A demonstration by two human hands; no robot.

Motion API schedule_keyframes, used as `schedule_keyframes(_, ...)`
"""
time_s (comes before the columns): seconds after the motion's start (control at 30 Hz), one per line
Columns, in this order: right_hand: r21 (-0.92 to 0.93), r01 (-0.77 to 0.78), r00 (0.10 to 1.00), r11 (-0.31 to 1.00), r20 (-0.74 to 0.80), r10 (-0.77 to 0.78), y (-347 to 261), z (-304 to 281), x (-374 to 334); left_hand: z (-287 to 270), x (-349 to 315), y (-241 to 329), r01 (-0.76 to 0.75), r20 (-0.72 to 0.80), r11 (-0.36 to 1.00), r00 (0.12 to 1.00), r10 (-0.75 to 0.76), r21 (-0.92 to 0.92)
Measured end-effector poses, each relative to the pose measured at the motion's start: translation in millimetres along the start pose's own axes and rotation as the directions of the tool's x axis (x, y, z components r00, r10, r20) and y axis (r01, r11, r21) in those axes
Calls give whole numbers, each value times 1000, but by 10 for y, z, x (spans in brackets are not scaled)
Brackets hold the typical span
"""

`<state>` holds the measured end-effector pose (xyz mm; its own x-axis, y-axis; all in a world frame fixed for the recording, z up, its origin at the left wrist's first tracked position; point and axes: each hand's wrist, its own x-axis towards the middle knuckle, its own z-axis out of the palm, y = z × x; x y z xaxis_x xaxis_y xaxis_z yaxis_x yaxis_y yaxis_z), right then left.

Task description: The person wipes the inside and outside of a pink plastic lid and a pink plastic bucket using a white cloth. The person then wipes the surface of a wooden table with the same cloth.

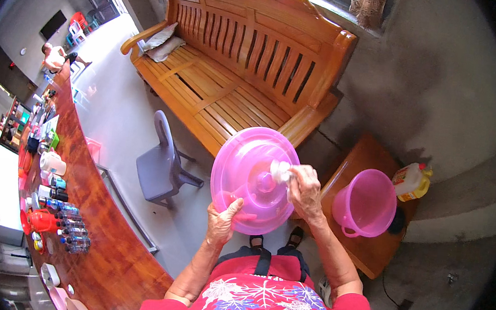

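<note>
Pink and translucent, a lid [241, 154] (ringed around its central knob [265, 184]) is hanging above the floor [181, 227], the left hand [220, 223] gripping its rim [216, 167], the right hand [305, 194] clutching a white wad [280, 171].

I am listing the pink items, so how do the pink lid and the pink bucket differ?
The pink lid is shallow, while the pink bucket is deep. The left hand holds the lid up; the bucket stands untouched on the wooden table. Both are round and pink.
</note>
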<state>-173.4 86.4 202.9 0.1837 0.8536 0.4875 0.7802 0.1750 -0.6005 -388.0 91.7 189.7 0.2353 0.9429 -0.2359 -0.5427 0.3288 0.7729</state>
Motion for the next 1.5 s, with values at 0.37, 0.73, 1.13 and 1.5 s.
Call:
schedule_keyframes(0.37, 358, -118, 956, 926, 293, 8, -418, 230, -363, -137, 111, -184, 26, -87, 999, 996, -30, -44)
schedule_keyframes(0.73, 76, 378, 891, 923, 240, -385, -893, 524, -199, -94, 221, -164, -75, 25, 936, 996, 89, -345)
schedule_keyframes(1.13, -42, 213, 972, 976, -87, -216, -273, 308, -249, -86, 194, 77, 87, -104, 883, 983, -151, -460)
schedule_keyframes(1.5, -90, 269, 957, 959, 133, -257, -319, 177, -133, -128, 82, 61, 52, -42, 941, 997, -70, -335)
